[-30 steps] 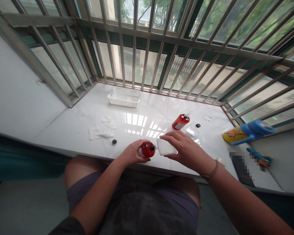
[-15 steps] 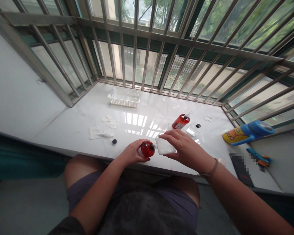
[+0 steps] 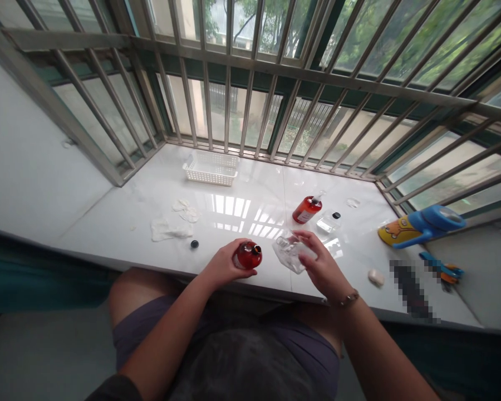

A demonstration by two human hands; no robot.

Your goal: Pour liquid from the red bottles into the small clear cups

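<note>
My left hand [image 3: 223, 264] is wrapped round a red bottle [image 3: 247, 256] with an uncapped dark neck, near the front edge of the counter. To its right, my right hand [image 3: 317, 259] grips a small clear bottle [image 3: 291, 253] whose open mouth points up and left. The two bottles are apart. Beyond my right hand stands a red pump bottle [image 3: 308, 210], and beside it a second clear bottle [image 3: 329, 223] with a black cap. A loose black cap [image 3: 194, 244] lies left of my left hand.
A white plastic basket [image 3: 211, 170] sits by the barred window. Crumpled tissues [image 3: 171, 228] lie at the left. On the right are a blue and yellow flask [image 3: 420, 225], a small pale rounded object [image 3: 376, 277], a blurred dark item [image 3: 413, 289] and a blue and orange tool [image 3: 446, 270].
My right hand has drawn the clear bottle away from the red bottle's neck, to the right, and turned it more upright. My left hand stays nearly still.
</note>
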